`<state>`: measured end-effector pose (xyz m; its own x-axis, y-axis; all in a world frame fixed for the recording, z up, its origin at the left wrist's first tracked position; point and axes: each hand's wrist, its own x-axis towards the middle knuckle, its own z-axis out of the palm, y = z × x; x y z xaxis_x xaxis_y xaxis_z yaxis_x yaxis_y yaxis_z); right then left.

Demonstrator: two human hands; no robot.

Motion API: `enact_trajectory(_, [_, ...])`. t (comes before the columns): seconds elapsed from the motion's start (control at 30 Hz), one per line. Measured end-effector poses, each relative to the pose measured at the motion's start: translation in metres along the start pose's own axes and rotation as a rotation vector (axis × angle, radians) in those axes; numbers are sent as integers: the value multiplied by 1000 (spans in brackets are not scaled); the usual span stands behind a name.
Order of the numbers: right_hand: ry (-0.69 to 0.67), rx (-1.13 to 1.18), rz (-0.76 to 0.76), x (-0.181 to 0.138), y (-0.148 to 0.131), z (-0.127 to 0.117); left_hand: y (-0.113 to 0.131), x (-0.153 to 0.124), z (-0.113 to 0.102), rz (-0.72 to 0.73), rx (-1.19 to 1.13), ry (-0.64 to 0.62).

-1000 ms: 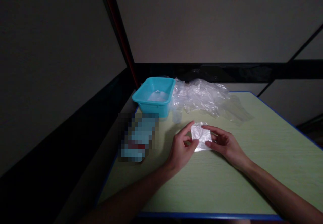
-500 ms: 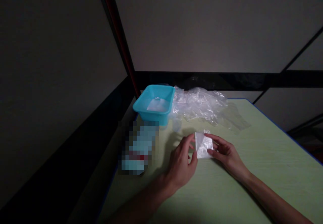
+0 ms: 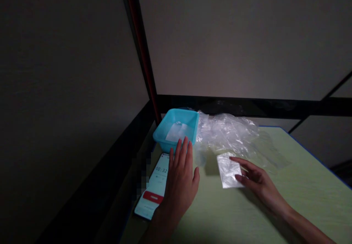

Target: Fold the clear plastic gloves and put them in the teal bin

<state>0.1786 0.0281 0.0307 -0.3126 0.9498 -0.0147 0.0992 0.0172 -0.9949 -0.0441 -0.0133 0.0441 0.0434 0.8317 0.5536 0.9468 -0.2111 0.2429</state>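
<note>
Between the thumb and fingers of my right hand (image 3: pixel 255 181) is a small folded square of clear plastic (image 3: pixel 228 171), held above the table by its right side. My left hand (image 3: pixel 181 178) is open with its fingers stretched forward, and nothing is in it. It hovers beside a phone (image 3: pixel 152 189), covering part of its right edge; the lit screen reads 00:32 above a red button. Just beyond the left fingertips stands a blue plastic basin (image 3: pixel 176 113), with whitish folded plastic (image 3: pixel 176 131) lying inside.
Crumpled clear plastic bags (image 3: pixel 228 128) are heaped right of the basin, against the wall, and spread rightward. A flat, see-through piece (image 3: pixel 201 157) lies in front of the basin. The pale green table (image 3: pixel 275 207) has a blue edge; dark-trimmed walls stand behind and left.
My left hand has let go of the plastic square and moved left, its fingers straightening toward the basin. My right hand still holds the square. The view has shifted, so everything appears lower.
</note>
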Motion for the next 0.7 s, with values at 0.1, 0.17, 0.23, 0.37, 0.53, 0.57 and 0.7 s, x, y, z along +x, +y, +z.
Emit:
enact_trajectory(0.1, [-9,-21,-67,23,-16,0,-3,0,3,-28,26,-41])
enact_trajectory(0.17, [7,-39,-126,39,-27,1,-4,-3,4,-42,38,-62])
enact_trajectory(0.23, [32,-52,-198,55,-41,4,-4,-6,4,-51,53,-74])
enact_trajectory(0.37, [27,-119,-314,83,-69,14,-4,-12,5,-42,64,-53])
enact_trajectory(0.53, [-3,-134,-434,114,-92,27,-5,-18,5,-29,64,-13])
enact_trajectory(0.57, [-27,-147,-442,120,-94,29,-5,-20,5,-31,61,-3])
enact_trajectory(0.7, [-158,-262,-486,141,-103,39,-5,-26,6,-35,59,24])
